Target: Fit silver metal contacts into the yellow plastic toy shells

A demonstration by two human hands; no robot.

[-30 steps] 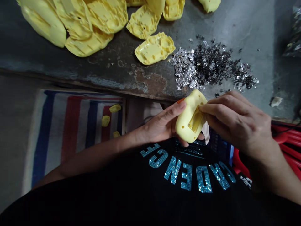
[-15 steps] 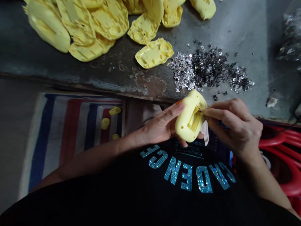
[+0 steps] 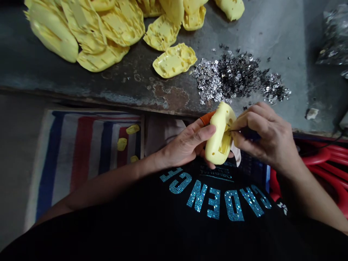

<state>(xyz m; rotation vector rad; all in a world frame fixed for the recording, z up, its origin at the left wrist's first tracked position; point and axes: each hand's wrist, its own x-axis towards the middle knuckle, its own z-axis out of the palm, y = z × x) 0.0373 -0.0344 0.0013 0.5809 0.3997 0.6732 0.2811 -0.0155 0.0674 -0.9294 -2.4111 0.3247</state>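
My left hand (image 3: 187, 143) is closed around a yellow plastic housing (image 3: 216, 145), thumb on its outer face, with an orange cover on one finger. A rectangular recess (image 3: 226, 141) in the housing faces my right side. The thumb and forefinger of my right hand (image 3: 265, 136) pinch something thin and dark at the recess's upper end; it looks like a small metal piece, but the fingers hide most of it. Just beyond the hands, a heap of small shiny metal clips (image 3: 239, 78) lies on the grey worktable (image 3: 274, 34).
Many yellow housing shells (image 3: 108, 32) are piled at the table's far left, with a single shell (image 3: 175, 61) nearer. A clear bag of metal parts (image 3: 334, 36) sits at the right. Below are a striped sheet (image 3: 84, 145) holding yellow pieces and a red plastic chair (image 3: 323, 159).
My left hand has turned the housing so its recess faces further right. My right hand has shifted slightly left and up, its pinch staying at the recess.
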